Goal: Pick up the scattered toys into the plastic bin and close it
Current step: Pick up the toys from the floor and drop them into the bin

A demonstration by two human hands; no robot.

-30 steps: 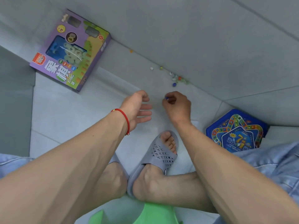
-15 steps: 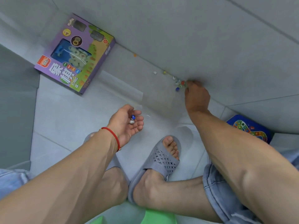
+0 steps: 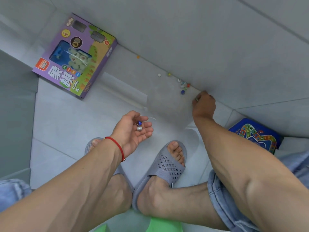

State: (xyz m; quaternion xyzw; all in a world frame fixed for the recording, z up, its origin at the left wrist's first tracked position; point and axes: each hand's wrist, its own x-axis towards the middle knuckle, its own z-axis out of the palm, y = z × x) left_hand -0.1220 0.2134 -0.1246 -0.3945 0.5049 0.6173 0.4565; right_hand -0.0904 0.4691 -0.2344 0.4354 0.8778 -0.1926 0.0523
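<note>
Several small marbles lie scattered on the grey floor along the wall's base, with a blue one nearest me. My left hand is held palm up above the floor, cupping a blue marble and a white marble. My right hand reaches to the wall's base just right of the scattered marbles, fingers pinched on a small marble. A clear plastic bin stands on the floor between my hands, hard to make out.
A purple Chinese chess box lies at the upper left. A blue board game box sits at the right by the wall. My feet in grey slippers are below the hands. A green stool is at the bottom edge.
My right hand put a marble into my left palm, reached out to the marbles by the wall and has now pulled back slightly with one pinched. My left hand turned palm up.
</note>
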